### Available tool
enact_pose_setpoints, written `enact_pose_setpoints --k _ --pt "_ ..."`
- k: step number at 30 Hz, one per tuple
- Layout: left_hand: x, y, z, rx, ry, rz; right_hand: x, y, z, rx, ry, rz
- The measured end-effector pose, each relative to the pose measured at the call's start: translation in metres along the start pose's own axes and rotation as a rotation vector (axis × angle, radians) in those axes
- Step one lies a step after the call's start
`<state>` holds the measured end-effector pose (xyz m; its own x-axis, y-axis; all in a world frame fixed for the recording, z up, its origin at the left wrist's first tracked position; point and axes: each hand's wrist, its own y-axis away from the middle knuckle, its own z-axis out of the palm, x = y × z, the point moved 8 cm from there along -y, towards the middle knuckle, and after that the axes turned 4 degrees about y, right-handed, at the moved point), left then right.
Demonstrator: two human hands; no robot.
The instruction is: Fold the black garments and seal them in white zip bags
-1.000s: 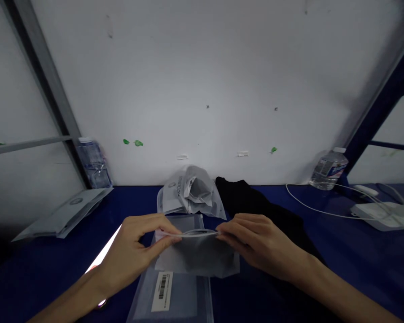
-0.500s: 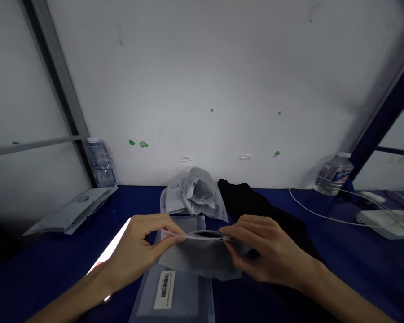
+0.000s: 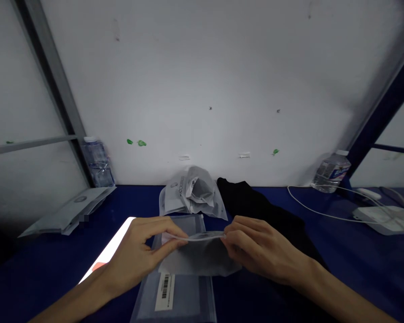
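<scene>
A frosted zip bag [image 3: 200, 260] hangs between my two hands, its top edge towards me and slightly gaping. My left hand [image 3: 151, 246] pinches the left end of that edge between thumb and fingers. At the right end, my right hand [image 3: 259, 244] is closed on the edge, its fingertips curled together; the zip slider is hidden there. Below the bag, a flat clear plastic pouch [image 3: 185, 298] lies on the table, with a white barcode label [image 3: 164, 291] on its front.
Behind are crumpled frosted bags [image 3: 202, 193] and a black cloth [image 3: 256, 202]. Flat bags [image 3: 74, 208] and a lit screen [image 3: 111, 246] lie left. Bottles [image 3: 99, 163] [image 3: 331, 172] stand near both back corners. A white cable [image 3: 309, 211] runs to a white device [image 3: 377, 220] on the blue table [image 3: 357, 269].
My right hand's fingers have closed further around the bag's right end, covering the slider. The bag's mouth looks narrower. My left hand keeps its pinch, and the view has shifted slightly.
</scene>
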<state>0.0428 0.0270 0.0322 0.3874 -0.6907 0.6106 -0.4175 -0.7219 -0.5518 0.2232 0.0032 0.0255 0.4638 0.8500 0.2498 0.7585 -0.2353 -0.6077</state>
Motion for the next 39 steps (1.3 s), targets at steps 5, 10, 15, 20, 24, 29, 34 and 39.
enact_pose_setpoints --k 5,10,15,20,24,29,34,39 --pt "-0.005 0.0 -0.001 0.001 -0.008 -0.025 0.008 0.001 0.001 0.006 -0.008 0.044" --pt "-0.009 -0.001 -0.004 0.013 -0.007 -0.046 0.019 -0.001 -0.007 0.043 -0.15 0.132" --pt "-0.01 -0.001 -0.004 0.008 -0.018 -0.046 0.016 -0.002 -0.01 0.023 -0.173 0.109" --pt "-0.008 -0.002 -0.001 -0.008 0.007 -0.038 0.014 0.0 -0.004 -0.016 -0.129 0.105" --pt "-0.004 -0.004 0.001 -0.015 0.015 -0.023 0.013 0.0 -0.002 -0.008 -0.116 0.1" --pt "-0.003 -0.001 0.004 -0.023 0.0 -0.009 0.013 0.001 0.0 -0.022 -0.093 0.136" --pt "-0.002 0.001 0.005 -0.017 0.006 0.008 0.016 0.001 0.002 -0.047 -0.129 0.215" --pt "-0.002 -0.001 0.003 -0.003 -0.001 0.026 0.014 0.001 -0.004 0.067 -0.065 0.135"
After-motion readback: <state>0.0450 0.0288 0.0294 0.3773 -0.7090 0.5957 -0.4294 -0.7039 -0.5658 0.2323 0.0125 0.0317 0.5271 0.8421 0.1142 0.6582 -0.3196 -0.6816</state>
